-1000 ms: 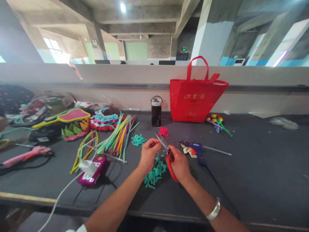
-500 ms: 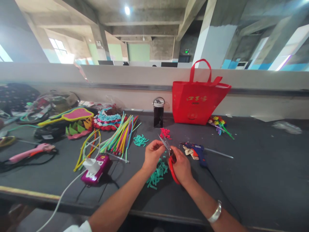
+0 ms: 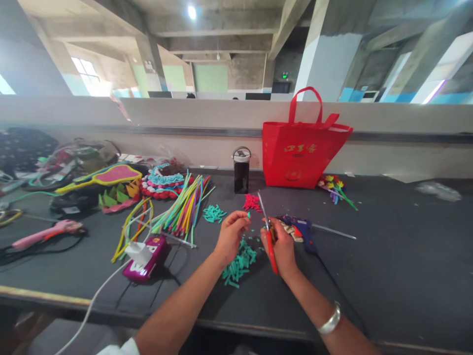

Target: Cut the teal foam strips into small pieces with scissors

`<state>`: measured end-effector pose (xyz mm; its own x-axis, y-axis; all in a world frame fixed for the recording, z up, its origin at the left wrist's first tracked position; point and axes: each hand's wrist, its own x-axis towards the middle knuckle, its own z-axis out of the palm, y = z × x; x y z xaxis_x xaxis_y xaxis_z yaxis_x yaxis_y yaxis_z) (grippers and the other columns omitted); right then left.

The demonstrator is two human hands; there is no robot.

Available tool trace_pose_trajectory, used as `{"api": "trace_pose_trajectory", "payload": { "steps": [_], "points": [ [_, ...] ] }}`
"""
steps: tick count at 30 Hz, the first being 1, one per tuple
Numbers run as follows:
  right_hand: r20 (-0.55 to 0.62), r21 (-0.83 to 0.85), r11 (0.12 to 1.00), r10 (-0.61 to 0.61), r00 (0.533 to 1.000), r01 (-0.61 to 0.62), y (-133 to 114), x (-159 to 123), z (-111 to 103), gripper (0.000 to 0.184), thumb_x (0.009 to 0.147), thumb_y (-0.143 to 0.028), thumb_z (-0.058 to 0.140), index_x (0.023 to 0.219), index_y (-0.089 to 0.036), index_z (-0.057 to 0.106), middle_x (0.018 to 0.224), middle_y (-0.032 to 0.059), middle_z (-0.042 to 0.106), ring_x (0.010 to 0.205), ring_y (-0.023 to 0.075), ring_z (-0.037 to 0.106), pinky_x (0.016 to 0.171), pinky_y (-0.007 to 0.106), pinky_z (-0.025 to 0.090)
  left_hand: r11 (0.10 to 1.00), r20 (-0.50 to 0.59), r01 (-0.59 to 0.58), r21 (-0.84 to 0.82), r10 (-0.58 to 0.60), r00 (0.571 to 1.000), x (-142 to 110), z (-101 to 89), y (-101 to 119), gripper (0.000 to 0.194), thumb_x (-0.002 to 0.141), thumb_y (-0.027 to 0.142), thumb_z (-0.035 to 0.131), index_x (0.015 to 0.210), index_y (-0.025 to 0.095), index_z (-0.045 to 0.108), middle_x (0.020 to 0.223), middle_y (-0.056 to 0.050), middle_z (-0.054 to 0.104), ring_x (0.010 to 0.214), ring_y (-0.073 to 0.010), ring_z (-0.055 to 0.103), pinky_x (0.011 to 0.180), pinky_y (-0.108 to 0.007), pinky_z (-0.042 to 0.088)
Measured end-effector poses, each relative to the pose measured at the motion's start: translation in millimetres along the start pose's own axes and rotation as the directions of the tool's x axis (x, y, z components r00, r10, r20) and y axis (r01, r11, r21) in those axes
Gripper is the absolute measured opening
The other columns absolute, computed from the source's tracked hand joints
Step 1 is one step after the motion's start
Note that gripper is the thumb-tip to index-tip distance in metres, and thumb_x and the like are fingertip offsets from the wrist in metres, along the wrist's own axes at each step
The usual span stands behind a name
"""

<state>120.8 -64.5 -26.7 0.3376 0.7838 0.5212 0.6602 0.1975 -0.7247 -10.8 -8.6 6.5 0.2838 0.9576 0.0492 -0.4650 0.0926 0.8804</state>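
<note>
My left hand (image 3: 232, 235) pinches a small teal piece (image 3: 249, 215) between thumb and fingertips. My right hand (image 3: 283, 249) is wrapped round red-handled scissors (image 3: 271, 246), whose blades point up and away, apart from the teal piece. Below my left hand lies a heap of cut teal strips (image 3: 240, 266), partly covered by the hand. A smaller pile of teal pieces (image 3: 214, 213) sits farther to the left. Beyond my hands is a pile of red pieces (image 3: 252, 202). Tiny teal scraps are scattered on the table between the hands.
A blue glue gun (image 3: 303, 229) with its cord lies right of my right hand. Behind stand a dark bottle (image 3: 241, 172) and a red bag (image 3: 303, 158). Leftward are a bundle of coloured pipe cleaners (image 3: 186, 207), a purple power strip (image 3: 148, 259) and a pink glue gun (image 3: 46, 235).
The scissors have swung upright and moved right, away from my left hand. The teal piece now shows at my left fingertips. The view has shifted slightly.
</note>
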Motion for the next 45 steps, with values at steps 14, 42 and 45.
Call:
{"api": "trace_pose_trajectory", "payload": {
  "steps": [14, 42, 45],
  "points": [
    [-0.028, 0.189, 0.981, 0.041, 0.999, -0.035, 2, 3, -4, 0.042, 0.082, -0.035, 0.059, 0.121, -0.019, 0.055, 0.092, 0.0053, 0.068, 0.078, 0.0171, 0.065, 0.077, 0.031, 0.053, 0.94, 0.14, -0.033, 0.339, -0.015, 0.99, -2, 2.6, -12, 0.019, 0.066, 0.03, 0.073, 0.073, 0.015, 0.065, 0.061, 0.001, 0.059, 0.052, -0.0083, 0.049, 0.052, -0.021, 0.038],
    [0.042, -0.15, 0.988, -0.031, 0.999, 0.037, 4, 4, -5, 0.04, 0.083, -0.028, 0.053, 0.121, -0.02, 0.059, 0.099, 0.0068, 0.069, 0.086, 0.0205, 0.064, 0.08, 0.033, 0.051, 0.967, 0.125, 0.187, -0.174, -0.167, 0.978, 9, -8.0, -2, 0.016, 0.067, 0.022, 0.074, 0.073, 0.014, 0.062, 0.064, 0.002, 0.058, 0.051, -0.0056, 0.048, 0.053, -0.02, 0.039],
    [0.094, -0.171, 0.978, -0.107, 0.99, 0.122, 3, -1, 1, 0.044, 0.08, -0.022, 0.053, 0.123, -0.019, 0.057, 0.103, 0.0078, 0.066, 0.093, 0.0212, 0.062, 0.085, 0.035, 0.05, 0.97, 0.128, 0.144, -0.198, -0.12, 0.984, 8, -7.4, -2, 0.017, 0.069, 0.024, 0.073, 0.075, 0.014, 0.062, 0.065, 0.002, 0.058, 0.053, -0.0062, 0.049, 0.055, -0.02, 0.039]
  ]
}}
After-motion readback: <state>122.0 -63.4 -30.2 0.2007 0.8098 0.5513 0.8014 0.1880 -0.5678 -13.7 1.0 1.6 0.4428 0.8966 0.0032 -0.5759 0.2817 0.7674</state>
